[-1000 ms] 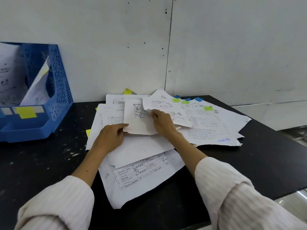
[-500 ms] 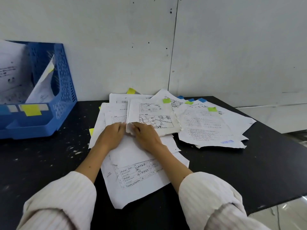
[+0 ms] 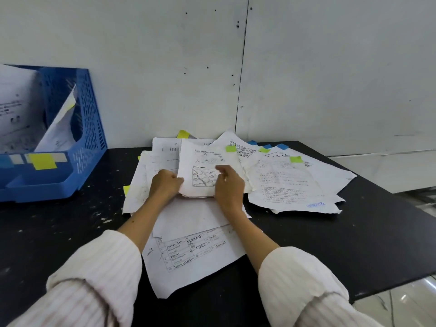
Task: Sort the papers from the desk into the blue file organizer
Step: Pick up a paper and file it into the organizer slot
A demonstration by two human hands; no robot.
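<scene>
On the black desk [image 3: 354, 232] at center frame, left hand [image 3: 165, 184] now pinches a small stack [image 3: 203, 171], right hand [image 3: 227, 187] fingers curled on it, likely bound for the organizer [image 3: 89, 142] at left.

Both hands, left hand [image 3: 165, 182] and right hand [image 3: 228, 187], grip a map-printed sheet [image 3: 203, 171] over scattered papers [image 3: 290, 182].

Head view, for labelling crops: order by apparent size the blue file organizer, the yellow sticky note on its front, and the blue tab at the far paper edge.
1. blue file organizer, cut off at the frame edge
2. yellow sticky note
3. blue tab, farther away, so true size unsure
</scene>
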